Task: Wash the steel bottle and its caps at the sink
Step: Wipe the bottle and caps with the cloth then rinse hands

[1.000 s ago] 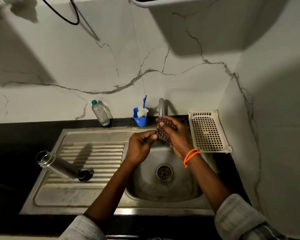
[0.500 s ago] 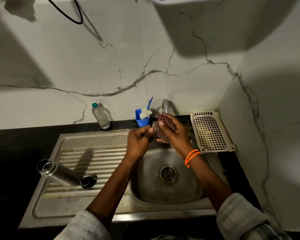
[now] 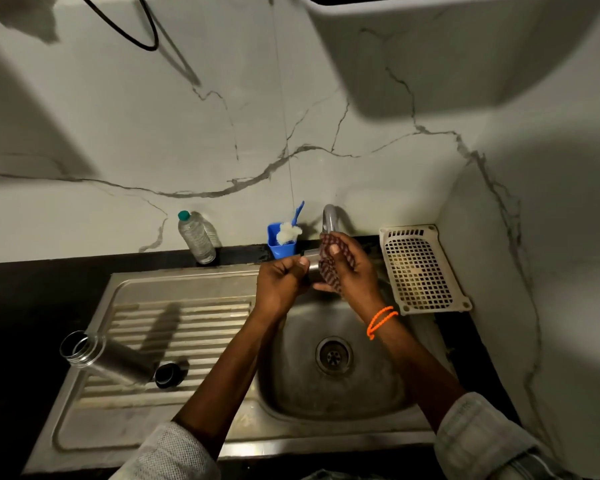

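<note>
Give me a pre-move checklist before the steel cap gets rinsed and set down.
1. Steel cap held in left hand: ok.
2. Checked cloth in right hand, against the cap: ok.
3. Water running from tap: cannot tell.
4. Drain uncovered: ok.
5. Free space on the ribbed drainboard beside the steel bottle and black cap: ok.
6. Steel bottle resting steadily: cannot tell; it lies tilted with its open mouth at the board's left edge.
</note>
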